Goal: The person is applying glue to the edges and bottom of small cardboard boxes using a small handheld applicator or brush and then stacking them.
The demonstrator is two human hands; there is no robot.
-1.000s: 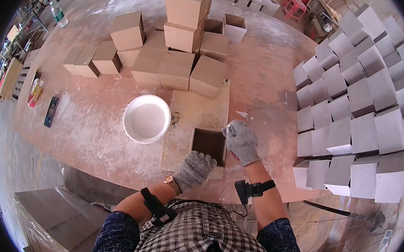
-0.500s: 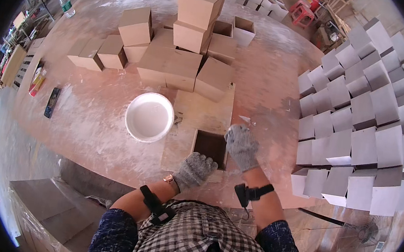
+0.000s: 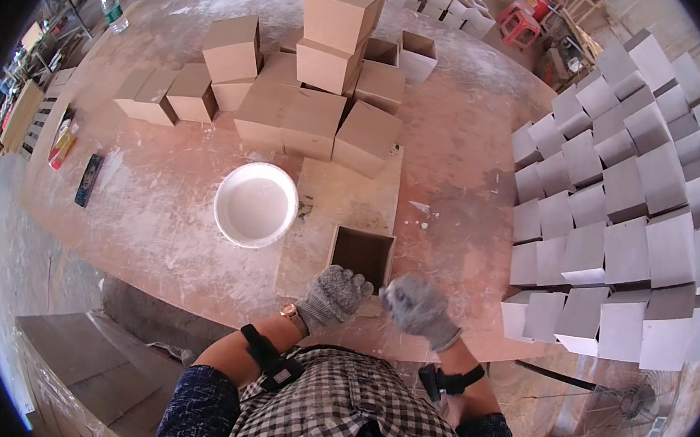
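Note:
An open-topped brown box (image 3: 362, 246) stands on a wooden board (image 3: 352, 194) close in front of me, its dark inside facing up. My left hand (image 3: 335, 295), in a grey knitted glove, is closed over the box's near wall at its left corner. At the near right corner, my right hand (image 3: 422, 312) wears the same kind of glove. Its fingers are curled and slightly blurred; whatever they may hold is hidden. Left of the board sits a round white tub (image 3: 256, 205) of white paste or liquid.
Brown boxes (image 3: 309, 119) are piled beyond the board. Rows of greyish-white boxes (image 3: 602, 240) stand stacked at the right. A phone (image 3: 89, 180) lies on the table's left side, a plastic bottle (image 3: 113, 10) stands at the far left, and a fan (image 3: 620, 413) is at lower right.
My right hand has come nearer to me, from the box's right wall down to its near right corner. My left hand keeps its place on the near wall.

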